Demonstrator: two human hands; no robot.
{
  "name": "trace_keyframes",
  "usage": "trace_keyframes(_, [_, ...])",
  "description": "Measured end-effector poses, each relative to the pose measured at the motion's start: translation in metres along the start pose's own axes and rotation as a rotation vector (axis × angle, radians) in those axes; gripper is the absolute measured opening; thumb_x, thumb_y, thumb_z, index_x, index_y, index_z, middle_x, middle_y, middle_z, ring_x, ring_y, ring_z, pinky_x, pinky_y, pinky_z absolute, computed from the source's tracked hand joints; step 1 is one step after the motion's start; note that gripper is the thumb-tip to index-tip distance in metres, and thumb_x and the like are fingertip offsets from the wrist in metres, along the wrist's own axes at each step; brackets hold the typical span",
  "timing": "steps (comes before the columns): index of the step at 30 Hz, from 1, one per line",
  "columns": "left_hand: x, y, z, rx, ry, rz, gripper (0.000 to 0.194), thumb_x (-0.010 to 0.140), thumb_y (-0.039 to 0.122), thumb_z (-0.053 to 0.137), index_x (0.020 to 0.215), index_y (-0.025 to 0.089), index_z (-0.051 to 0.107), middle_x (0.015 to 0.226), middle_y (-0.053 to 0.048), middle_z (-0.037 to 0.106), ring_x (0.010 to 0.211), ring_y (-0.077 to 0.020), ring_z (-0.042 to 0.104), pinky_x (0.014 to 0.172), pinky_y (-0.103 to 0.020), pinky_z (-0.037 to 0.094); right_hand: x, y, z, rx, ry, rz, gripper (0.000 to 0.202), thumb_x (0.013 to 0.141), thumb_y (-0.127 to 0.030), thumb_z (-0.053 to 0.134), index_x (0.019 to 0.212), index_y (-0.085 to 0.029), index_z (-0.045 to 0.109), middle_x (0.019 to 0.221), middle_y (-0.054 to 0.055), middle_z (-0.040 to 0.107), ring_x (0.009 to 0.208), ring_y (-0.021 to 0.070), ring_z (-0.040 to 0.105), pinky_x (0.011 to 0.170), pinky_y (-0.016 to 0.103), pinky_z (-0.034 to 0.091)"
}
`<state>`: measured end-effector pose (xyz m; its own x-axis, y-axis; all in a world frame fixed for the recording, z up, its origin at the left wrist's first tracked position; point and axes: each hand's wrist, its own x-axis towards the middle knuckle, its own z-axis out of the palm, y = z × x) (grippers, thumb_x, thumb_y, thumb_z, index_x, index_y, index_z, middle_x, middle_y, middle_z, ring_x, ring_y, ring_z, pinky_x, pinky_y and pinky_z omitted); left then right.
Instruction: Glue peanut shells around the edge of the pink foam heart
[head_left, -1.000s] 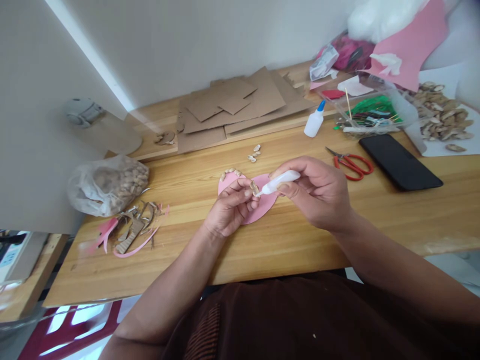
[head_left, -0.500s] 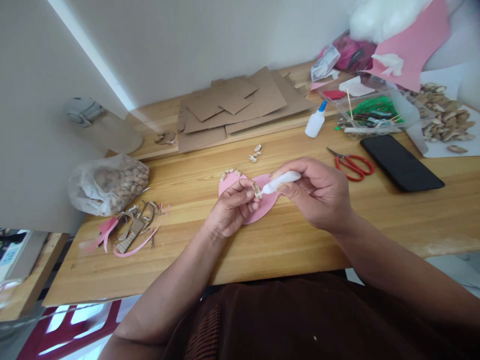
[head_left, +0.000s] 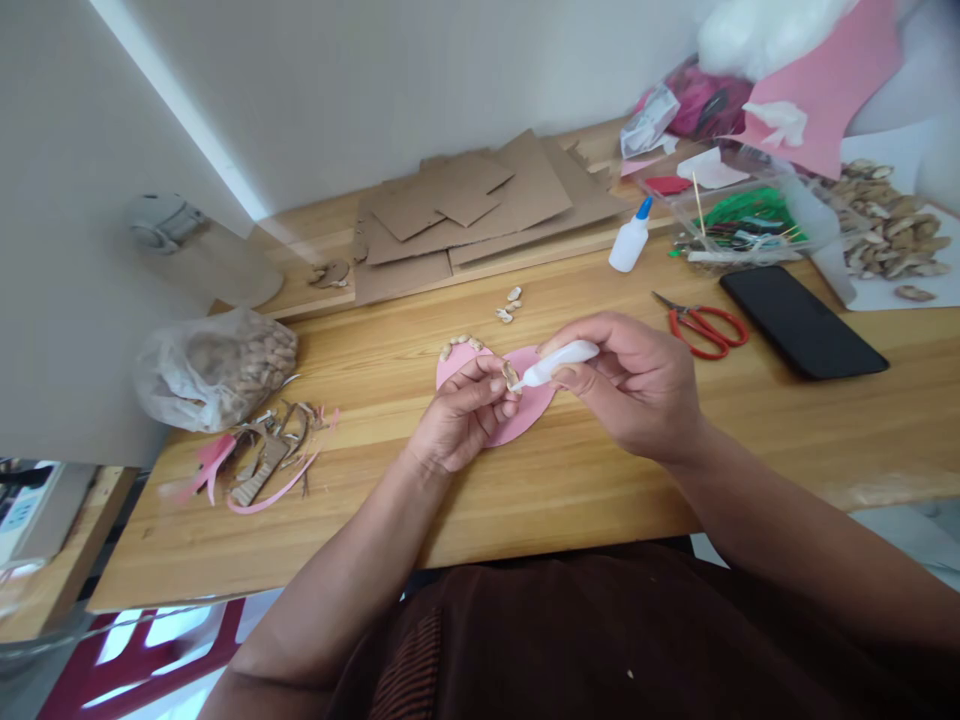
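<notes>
My left hand (head_left: pixel 465 415) pinches half a peanut shell (head_left: pixel 511 376), its hollow side toward the right. In my right hand (head_left: pixel 634 385) is a white glue bottle (head_left: pixel 559 363), tilted so that its nozzle points left and meets the shell's rim or inside; which of the two I cannot tell. Beneath both hands lies a pink heart-shaped sheet (head_left: pixel 521 425), partly covered by my fingers. Several peanut shells (head_left: pixel 461 344) line its upper left edge. A few loose peanut shells (head_left: pixel 510 305) rest on the wood just behind the sheet.
Behind stand stacked cardboard pieces (head_left: pixel 480 215) and a blue-capped glue bottle (head_left: pixel 630 240). Red-handled scissors (head_left: pixel 706 328), a black phone (head_left: pixel 802 322), a plastic box (head_left: pixel 750 225) and a shell pile (head_left: pixel 889 225) lie right. At left are a bag of peanuts (head_left: pixel 221 365) and scraps (head_left: pixel 266 455).
Almost nothing differs. Both hands, the shell and the glue bottle hold nearly the same pose, with the whole view shifted very slightly.
</notes>
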<state>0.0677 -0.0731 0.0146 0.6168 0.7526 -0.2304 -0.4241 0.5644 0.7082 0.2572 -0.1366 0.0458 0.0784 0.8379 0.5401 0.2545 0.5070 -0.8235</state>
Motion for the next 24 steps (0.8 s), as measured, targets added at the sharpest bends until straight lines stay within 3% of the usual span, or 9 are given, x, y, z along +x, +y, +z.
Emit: trace_keyframes(24, [-0.0008,0.0034,0.0004,-0.036,0.006,0.011,0.022,0.073,0.014,0.08,0.09,0.016,0.066,0.08,-0.001,0.069,0.068,-0.0091,0.064,0.067,-0.018,0.056,0.0008,-0.0005,-0.0014,-0.009,0.022,0.019,0.011,0.089,-0.029,0.073,0.1,-0.028,0.073,0.092,0.001,0.074,0.079,0.0177,0.068,0.072,0.031,0.057])
